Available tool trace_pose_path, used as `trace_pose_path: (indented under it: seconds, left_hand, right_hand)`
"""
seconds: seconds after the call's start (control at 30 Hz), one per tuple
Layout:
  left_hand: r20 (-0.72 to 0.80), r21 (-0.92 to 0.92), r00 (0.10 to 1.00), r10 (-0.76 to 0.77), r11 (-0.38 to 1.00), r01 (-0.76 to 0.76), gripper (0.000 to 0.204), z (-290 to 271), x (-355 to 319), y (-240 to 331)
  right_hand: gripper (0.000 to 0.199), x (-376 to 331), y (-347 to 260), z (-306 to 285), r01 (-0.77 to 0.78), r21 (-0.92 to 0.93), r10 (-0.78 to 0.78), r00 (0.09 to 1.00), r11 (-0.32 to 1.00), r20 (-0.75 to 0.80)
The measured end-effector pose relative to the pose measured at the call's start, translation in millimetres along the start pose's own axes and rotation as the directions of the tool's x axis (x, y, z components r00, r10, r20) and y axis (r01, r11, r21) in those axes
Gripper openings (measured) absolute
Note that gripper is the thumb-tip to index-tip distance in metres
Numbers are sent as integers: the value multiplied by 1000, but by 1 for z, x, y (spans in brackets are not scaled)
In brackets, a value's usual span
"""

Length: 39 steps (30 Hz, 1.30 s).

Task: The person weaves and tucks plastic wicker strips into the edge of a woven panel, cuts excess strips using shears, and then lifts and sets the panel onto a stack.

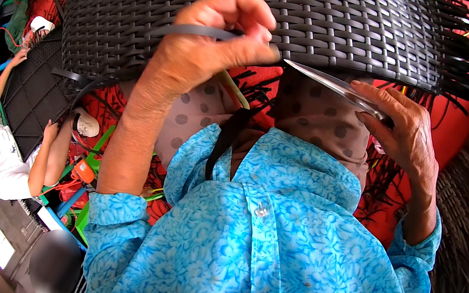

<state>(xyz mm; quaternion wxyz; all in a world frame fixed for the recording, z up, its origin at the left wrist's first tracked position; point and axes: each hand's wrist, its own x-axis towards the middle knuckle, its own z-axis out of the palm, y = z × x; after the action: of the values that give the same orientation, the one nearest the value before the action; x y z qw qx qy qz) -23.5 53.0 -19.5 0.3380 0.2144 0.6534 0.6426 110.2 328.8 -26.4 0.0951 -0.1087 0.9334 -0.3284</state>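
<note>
Head view, looking down: a large dark woven basket fills the top of the frame, its lower rim just above the person's chest, with loose strand ends bristling at its right edge. The left hand rests against the basket's lower rim, its grip closed on a flat dark weaving strand that runs leftward along the weave. The right hand, just below the basket's rim to the right, has its grip closed on a knife, whose blade points left toward the left hand's fingertips. Below the basket is a blue patterned shirt. Far left of the basket, another person in white touches a dark woven panel.
</note>
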Motion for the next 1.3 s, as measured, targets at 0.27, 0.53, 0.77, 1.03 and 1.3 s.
trace_pose_path:
  seconds: [0.27, 0.53, 0.77, 1.03, 1.3]
  left_hand:
    - [-72, -192, 991, 112, 974, -124, 15, -12, -11, 6]
    - [98, 908, 916, 388, 341, -242, 15, -2, -11, 2]
    - [201, 914, 957, 207, 311, -259, 19, -7, 2, 2]
    - [331, 867, 938, 106, 358, -347, 21, -11, 16, 1]
    - [276, 776, 960, 38, 581, -246, 13, -10, 17, 6]
  right_hand:
    - [29, 0, -19, -4, 73, -109, -79, 996, 991, -45]
    - [28, 7, -33, -15, 76, -162, -76, 997, 984, 5]
    - [25, 10, -38, -20, 61, -184, -58, 998, 981, 23]
    - [23, 18, -23, -21, 99, -84, -94, 993, 992, 69]
    - [25, 19, -14, -24, 127, -58, -119, 985, 990, 128]
